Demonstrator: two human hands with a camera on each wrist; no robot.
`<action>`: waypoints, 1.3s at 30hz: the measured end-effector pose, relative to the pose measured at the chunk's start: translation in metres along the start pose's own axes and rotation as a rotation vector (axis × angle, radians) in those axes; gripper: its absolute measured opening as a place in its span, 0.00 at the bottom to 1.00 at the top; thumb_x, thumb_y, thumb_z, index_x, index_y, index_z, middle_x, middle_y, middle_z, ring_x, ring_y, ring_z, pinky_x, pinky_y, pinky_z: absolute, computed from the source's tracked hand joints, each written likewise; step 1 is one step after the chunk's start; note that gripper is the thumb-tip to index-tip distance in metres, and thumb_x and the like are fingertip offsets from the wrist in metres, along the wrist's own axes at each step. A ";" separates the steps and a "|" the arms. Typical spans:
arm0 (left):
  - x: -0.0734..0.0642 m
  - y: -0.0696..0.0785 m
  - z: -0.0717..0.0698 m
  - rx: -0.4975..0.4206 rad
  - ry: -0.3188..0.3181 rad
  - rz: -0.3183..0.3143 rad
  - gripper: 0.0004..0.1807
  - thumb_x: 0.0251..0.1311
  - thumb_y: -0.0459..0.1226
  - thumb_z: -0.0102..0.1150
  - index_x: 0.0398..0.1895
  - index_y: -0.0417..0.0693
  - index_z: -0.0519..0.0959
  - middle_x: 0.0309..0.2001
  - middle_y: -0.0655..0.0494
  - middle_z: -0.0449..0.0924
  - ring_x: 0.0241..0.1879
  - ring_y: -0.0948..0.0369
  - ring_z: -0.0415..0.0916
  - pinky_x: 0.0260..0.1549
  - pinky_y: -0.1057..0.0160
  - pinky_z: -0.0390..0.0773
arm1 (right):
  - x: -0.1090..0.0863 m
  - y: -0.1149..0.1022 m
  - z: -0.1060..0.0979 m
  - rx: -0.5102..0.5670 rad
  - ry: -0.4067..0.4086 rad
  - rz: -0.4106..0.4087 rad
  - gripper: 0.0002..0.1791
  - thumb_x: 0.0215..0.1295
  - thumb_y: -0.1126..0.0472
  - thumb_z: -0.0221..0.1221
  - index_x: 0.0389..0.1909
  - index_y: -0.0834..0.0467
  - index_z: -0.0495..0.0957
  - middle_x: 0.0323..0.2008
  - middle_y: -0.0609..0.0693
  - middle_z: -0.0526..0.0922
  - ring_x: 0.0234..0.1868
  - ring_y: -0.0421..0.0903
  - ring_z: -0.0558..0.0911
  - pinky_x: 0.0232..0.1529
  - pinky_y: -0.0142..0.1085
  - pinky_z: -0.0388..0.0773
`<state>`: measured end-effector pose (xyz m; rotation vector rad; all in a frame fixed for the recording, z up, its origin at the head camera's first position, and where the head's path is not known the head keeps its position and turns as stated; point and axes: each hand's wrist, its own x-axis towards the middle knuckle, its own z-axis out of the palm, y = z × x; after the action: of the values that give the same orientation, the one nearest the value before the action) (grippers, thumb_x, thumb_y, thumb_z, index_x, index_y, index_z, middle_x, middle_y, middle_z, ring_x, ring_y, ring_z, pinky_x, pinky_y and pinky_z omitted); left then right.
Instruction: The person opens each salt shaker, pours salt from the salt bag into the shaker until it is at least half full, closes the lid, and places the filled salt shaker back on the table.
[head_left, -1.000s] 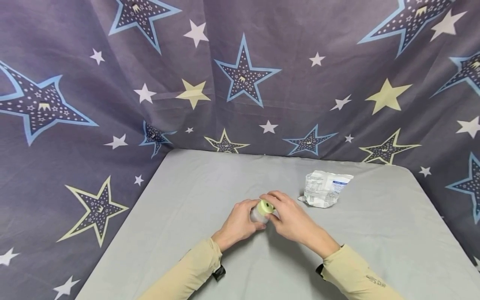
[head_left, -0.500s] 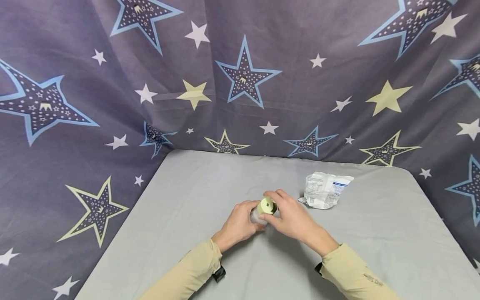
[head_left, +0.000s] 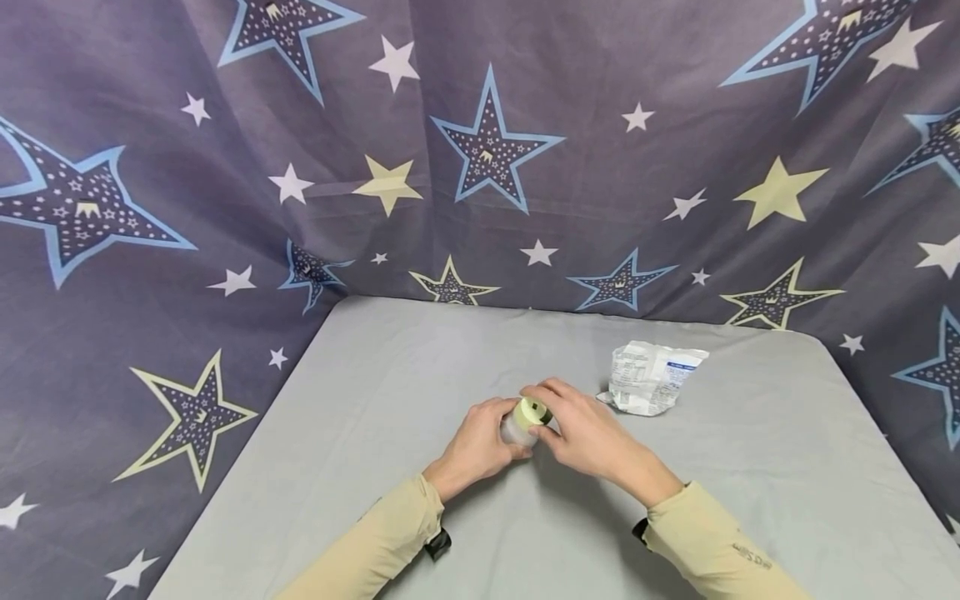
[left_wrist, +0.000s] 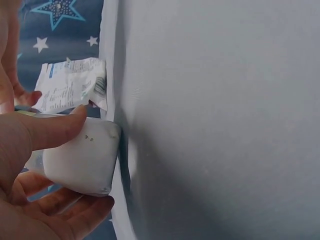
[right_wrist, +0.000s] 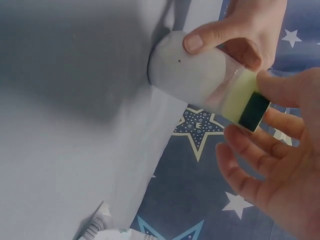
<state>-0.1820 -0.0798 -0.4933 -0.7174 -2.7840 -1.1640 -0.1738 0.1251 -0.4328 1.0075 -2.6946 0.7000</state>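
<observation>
Near the middle of the table, my left hand [head_left: 474,442] holds a clear jar [left_wrist: 82,155] full of white contents. In the left wrist view the thumb lies along one side and the other fingers curl beneath. The jar bears a pale yellow-green lid [head_left: 530,412] with a small dark spot on top; a dark green patch marks the lid's side in the right wrist view. My right hand [head_left: 588,433] grips this lid between thumb and fingers. The jar is tilted, its base close to the cloth; whether it touches I cannot tell. Fingers hide part of the jar.
A crumpled white printed packet [head_left: 648,379] with a blue label lies behind and right of my hands. Grey cloth [head_left: 405,358] covers the table. Beyond its back edge hangs a dark curtain [head_left: 600,192] with stars.
My right hand shifted slightly right with the jar's lid, which tipped, then came back left to about its earlier pose. The left hand and the packet have stayed put.
</observation>
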 end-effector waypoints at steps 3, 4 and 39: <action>0.000 0.000 0.000 0.001 0.000 0.006 0.34 0.48 0.36 0.86 0.62 0.47 0.83 0.51 0.52 0.85 0.49 0.56 0.82 0.49 0.52 0.81 | 0.001 0.001 0.001 -0.021 0.017 0.015 0.27 0.64 0.55 0.75 0.60 0.59 0.81 0.48 0.50 0.82 0.43 0.46 0.83 0.41 0.44 0.83; 0.000 0.001 0.000 0.004 0.000 0.007 0.34 0.48 0.36 0.86 0.62 0.47 0.83 0.51 0.52 0.85 0.49 0.56 0.82 0.49 0.52 0.81 | 0.001 0.001 0.001 -0.028 0.024 0.025 0.26 0.64 0.53 0.75 0.58 0.59 0.81 0.46 0.50 0.82 0.40 0.45 0.82 0.38 0.43 0.82; 0.000 0.001 0.001 0.012 0.006 0.012 0.33 0.46 0.36 0.87 0.58 0.49 0.84 0.49 0.55 0.85 0.48 0.59 0.82 0.49 0.55 0.82 | 0.004 0.005 0.001 -0.117 0.013 0.030 0.33 0.59 0.39 0.75 0.54 0.59 0.81 0.46 0.52 0.85 0.38 0.47 0.82 0.33 0.42 0.80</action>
<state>-0.1815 -0.0783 -0.4929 -0.7277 -2.7750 -1.1439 -0.1801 0.1255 -0.4340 0.9334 -2.7088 0.5451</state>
